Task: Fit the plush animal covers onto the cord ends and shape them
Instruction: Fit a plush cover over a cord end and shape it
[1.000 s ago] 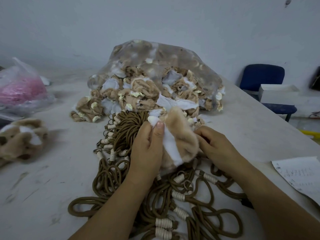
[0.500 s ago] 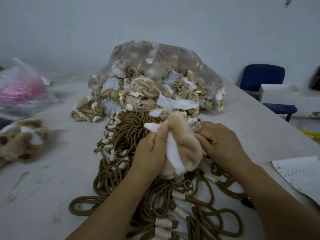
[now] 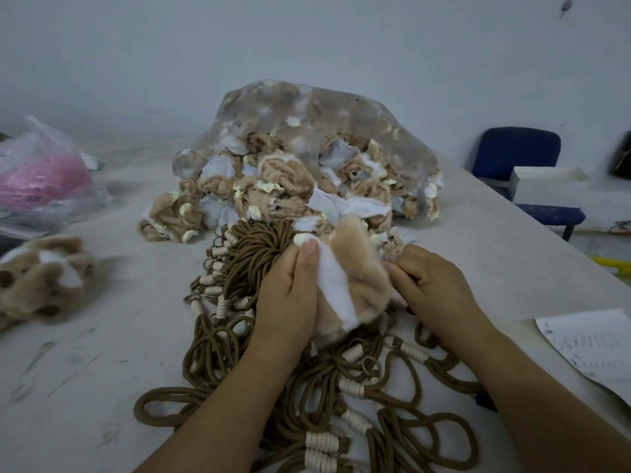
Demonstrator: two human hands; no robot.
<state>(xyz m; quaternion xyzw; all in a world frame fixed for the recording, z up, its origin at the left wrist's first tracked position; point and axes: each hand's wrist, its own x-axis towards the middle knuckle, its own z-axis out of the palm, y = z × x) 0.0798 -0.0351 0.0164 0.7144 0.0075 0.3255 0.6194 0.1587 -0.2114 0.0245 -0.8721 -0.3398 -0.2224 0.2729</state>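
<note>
Left hand (image 3: 288, 295) and right hand (image 3: 432, 288) both grip one cover (image 3: 355, 285), fingers curled, above cords (image 3: 259, 257) on worktop (image 3: 102, 370).

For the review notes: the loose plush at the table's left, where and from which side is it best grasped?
Probably from above with the left hand, once it drops its cover, pinching the plush across its tan middle: it lies free on the table, soft and lumpy, apart from the cords, no handle showing.

Blue chair (image 3: 515, 151), pink-filled plastic bag (image 3: 41, 172), handwritten paper (image 3: 594, 346), white box (image 3: 546, 186)
</note>
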